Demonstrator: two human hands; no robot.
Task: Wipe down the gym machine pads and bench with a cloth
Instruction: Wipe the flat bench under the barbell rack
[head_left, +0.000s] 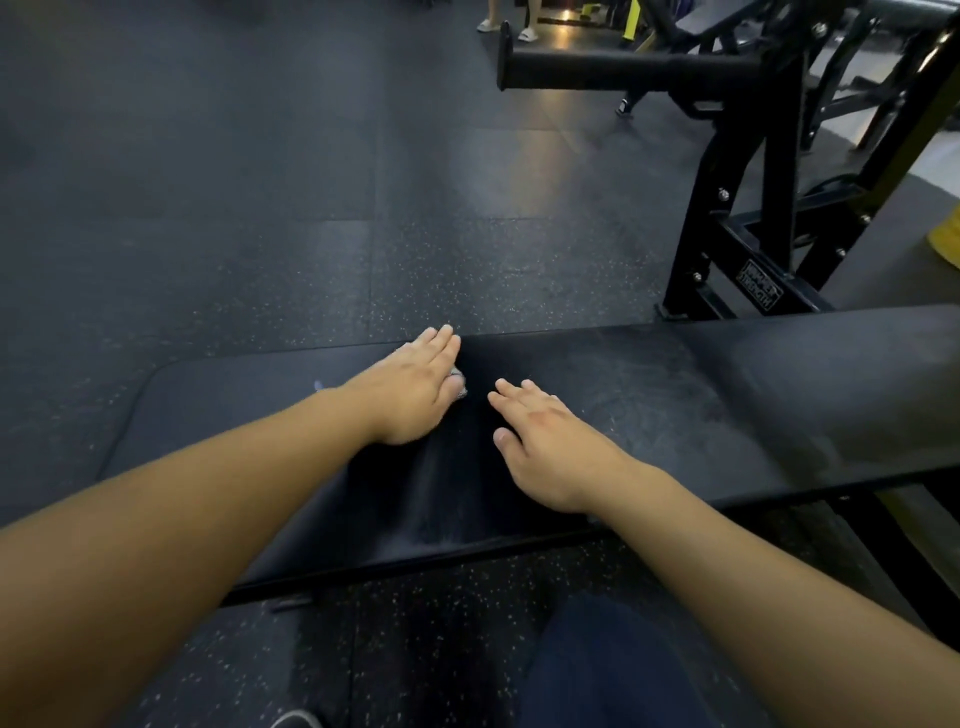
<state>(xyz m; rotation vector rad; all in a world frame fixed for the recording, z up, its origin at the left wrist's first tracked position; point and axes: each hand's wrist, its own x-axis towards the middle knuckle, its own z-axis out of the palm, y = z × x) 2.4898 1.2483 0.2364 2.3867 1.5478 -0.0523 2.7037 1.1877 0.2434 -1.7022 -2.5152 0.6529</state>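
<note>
Pressing my left hand (415, 387) flat on the padded counter (649, 395), I am keeping the cloth (459, 384) pinned under my palm; only a small grey corner of it is peeking out by my thumb. The fingers are lying straight and reaching to the far edge of the pad, so this grip is a flat press, not a clench. My right hand (540, 452) is resting just beside it, fingers spread and straight, holding nothing and bracing on the pad. I am judging that the wiping of the bench is under way, with dull streaks showing on the stretch to my right. The next move is calling for a firm sweep of the cloth along that stretch, with the bracing hand lifted clear first.
</note>
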